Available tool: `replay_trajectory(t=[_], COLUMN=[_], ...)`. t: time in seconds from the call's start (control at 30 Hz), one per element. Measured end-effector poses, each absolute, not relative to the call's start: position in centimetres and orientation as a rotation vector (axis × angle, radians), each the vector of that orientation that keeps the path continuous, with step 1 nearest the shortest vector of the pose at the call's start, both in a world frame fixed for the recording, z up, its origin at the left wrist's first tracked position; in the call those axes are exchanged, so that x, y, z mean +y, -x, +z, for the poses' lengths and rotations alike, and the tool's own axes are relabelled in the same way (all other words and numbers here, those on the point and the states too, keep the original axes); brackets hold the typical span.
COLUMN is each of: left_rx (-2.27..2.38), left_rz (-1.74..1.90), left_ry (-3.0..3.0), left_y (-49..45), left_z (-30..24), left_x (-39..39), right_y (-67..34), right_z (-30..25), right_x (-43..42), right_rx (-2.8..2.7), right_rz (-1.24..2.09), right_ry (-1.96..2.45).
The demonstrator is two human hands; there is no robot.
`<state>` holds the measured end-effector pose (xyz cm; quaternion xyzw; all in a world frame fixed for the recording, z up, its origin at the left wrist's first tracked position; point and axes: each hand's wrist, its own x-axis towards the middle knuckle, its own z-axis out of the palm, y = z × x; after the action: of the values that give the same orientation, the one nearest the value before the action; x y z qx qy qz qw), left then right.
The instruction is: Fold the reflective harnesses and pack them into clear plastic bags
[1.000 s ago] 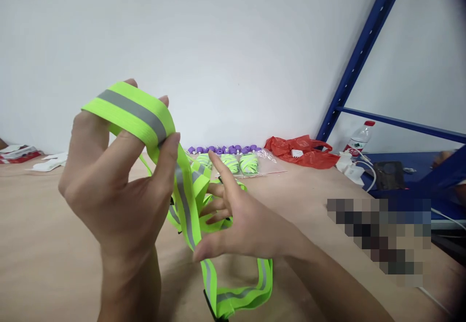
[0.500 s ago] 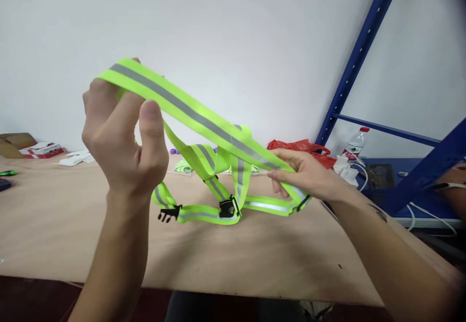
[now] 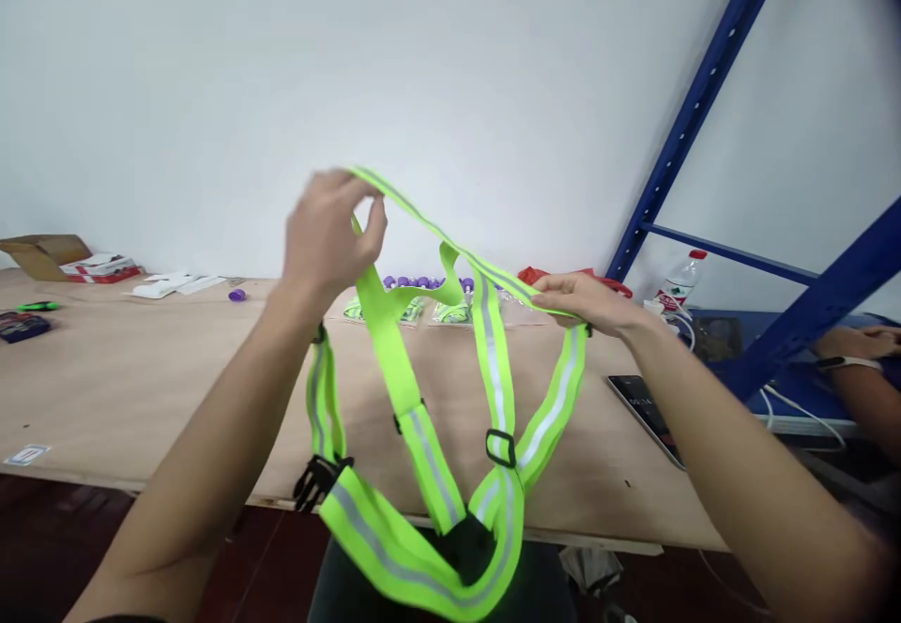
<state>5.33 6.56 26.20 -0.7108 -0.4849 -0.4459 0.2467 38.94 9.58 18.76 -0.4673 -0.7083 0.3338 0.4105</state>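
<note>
A neon yellow-green reflective vest (image 3: 384, 337), made of elastic straps with a silver stripe, hangs between my two hands above the table's front edge. My left hand (image 3: 330, 229) is raised and closed around one strap at the upper left. At the right, my right hand (image 3: 581, 299) pinches the same top strap between thumb and fingers. A black buckle (image 3: 320, 480) dangles at the vest's lower left. Near its middle sits a black slider (image 3: 500, 448), and a dark patch (image 3: 468, 546) joins the straps at the bottom.
Bagged green straps (image 3: 450, 311) and several purple items (image 3: 422, 282) lie at the table's back. A phone (image 3: 644, 412) rests at the right, near a bottle (image 3: 681, 278) and a blue rack (image 3: 704, 88). Another person's hand (image 3: 855, 341) shows far right. A cardboard box (image 3: 46, 252) stands back left.
My left hand has moved right and slightly down, farther from me. The vest's straps have dropped and spread, hanging lower past the table edge. My right hand keeps its pinch, slightly higher.
</note>
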Motion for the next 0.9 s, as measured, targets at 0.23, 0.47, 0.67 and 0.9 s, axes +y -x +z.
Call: replay_trajectory(t=[0.23, 0.47, 0.67, 0.9], left_rx=[-1.91, -1.634, -0.922, -1.314], left_rz=[-0.57, -0.424, -0.427, -0.815], left_ry=[2.262, 2.785, 3.068, 3.063], left_y=[-4.3, -5.4, -7.5, -6.6], left_z=[12.2, 7.7, 4.1, 2.9], left_x=[14.9, 7.3, -1.0, -0.5], right_y=[-38.2, -39.0, -39.8, -38.3], right_z=[9.6, 5.4, 1.7, 0.7], right_x=[16.6, 9.4, 1.5, 0.8], right_rx=[-1.901, -2.071, -2.265, -2.442], right_rz=[0.515, 0.162, 0.125, 0.185], right_ry=[1.458, 1.526, 1.431, 1.276])
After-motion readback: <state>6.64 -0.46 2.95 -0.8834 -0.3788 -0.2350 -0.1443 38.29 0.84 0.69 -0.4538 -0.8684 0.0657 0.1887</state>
